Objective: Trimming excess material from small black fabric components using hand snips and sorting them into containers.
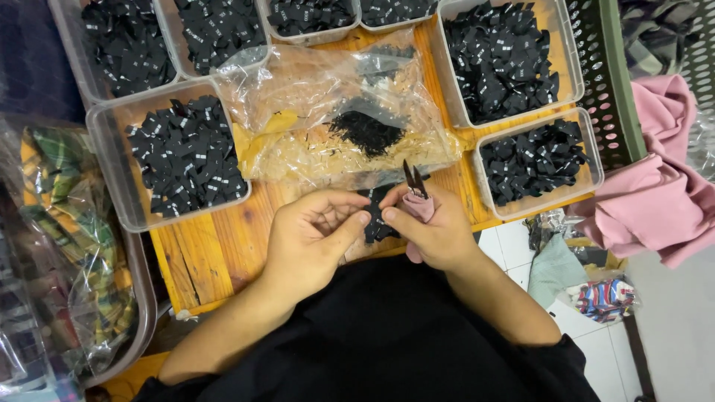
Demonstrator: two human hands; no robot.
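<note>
My left hand (313, 231) and my right hand (436, 227) meet over the front edge of a wooden board (216, 249). Between their fingertips they pinch a strip of small black fabric labels (375, 219). My right hand also holds small pink-handled thread snips (415, 186), blades pointing up and away from me. Just beyond the hands lies a crumpled clear plastic bag (335, 112) with a heap of black labels inside.
Several clear plastic tubs of black labels ring the board: one at the left (112, 179), others along the back, two at the right (588, 175). A green perforated crate (611, 82) and pink cloth (655, 193) lie right. Bagged plaid fabric (67, 246) sits left.
</note>
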